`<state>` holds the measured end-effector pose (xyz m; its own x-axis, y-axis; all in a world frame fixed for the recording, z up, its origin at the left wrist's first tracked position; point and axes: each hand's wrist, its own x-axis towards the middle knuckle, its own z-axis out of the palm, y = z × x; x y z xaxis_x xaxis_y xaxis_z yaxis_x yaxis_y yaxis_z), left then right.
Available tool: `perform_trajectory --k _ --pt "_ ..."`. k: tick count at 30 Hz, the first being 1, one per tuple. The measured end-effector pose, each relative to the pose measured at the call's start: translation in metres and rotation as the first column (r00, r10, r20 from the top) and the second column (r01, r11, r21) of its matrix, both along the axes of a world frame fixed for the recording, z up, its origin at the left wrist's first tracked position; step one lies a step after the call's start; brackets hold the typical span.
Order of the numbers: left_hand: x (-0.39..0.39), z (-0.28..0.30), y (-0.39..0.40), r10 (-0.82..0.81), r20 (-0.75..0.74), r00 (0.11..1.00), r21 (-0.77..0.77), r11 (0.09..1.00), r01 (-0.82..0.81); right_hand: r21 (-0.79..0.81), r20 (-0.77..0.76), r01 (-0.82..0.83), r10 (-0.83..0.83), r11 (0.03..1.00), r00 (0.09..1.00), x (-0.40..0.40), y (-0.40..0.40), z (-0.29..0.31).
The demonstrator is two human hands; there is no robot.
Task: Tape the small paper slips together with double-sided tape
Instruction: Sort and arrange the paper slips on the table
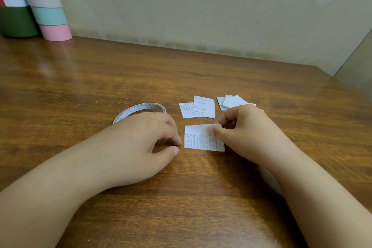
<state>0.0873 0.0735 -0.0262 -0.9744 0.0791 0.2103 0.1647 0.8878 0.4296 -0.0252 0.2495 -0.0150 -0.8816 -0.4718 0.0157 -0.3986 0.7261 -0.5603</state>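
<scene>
Printed white paper slips are what I am watching from the head view, and the one in play [203, 137] lies flat on the brown wooden counter [120, 78], just in front of my right hand [247, 127]. Its fingers [211, 130] are curled and pinching at the slip's far right corner, where a pale strip, possibly tape or its backing, seems to lift; I cannot tell which. My left hand [145, 137] rests on the counter just left of the slip, fingers loosely bent and holding nothing, its thumb tip apart from the paper edge. Behind that hand lies the white ring of double-sided tape [141, 109], flat on its side. Further back, two overlapping slips [198, 109] sit near the middle, and a small fanned heap of slips [231, 101] lies partly hidden behind my right hand. I judge the job to be early or midway: whether those two are already joined I cannot say, and the heap looks untouched. The working slip is slightly wider than deep, its long axis running left to right across my view, print rows facing up.
</scene>
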Motion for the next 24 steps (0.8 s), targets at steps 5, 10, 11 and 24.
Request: perform_trajectory --k 5,10,11,24 --pt "-0.0005 -0.0007 -0.0001 -0.004 -0.011 1.0 -0.007 1.0 0.004 -0.003 -0.003 0.001 -0.001 1.0 1.0 0.0002 0.0002 0.0001" --pt "0.0007 0.0011 0.0016 -0.001 -0.011 1.0 -0.018 1.0 0.0 -0.002 -0.004 0.0 0.0 1.0 1.0 0.0008 -0.0001 -0.0003" --pt "0.0012 0.0013 0.0017 0.004 0.002 1.0 -0.016 1.0 -0.004 0.002 -0.003 -0.003 0.003 1.0 1.0 0.0011 -0.0002 -0.0001" --pt "-0.005 -0.0004 0.0025 0.205 -0.121 0.971 0.107 0.975 -0.192 -0.31 0.004 -0.042 0.046 0.95 0.999 0.0009 0.0066 0.0085"
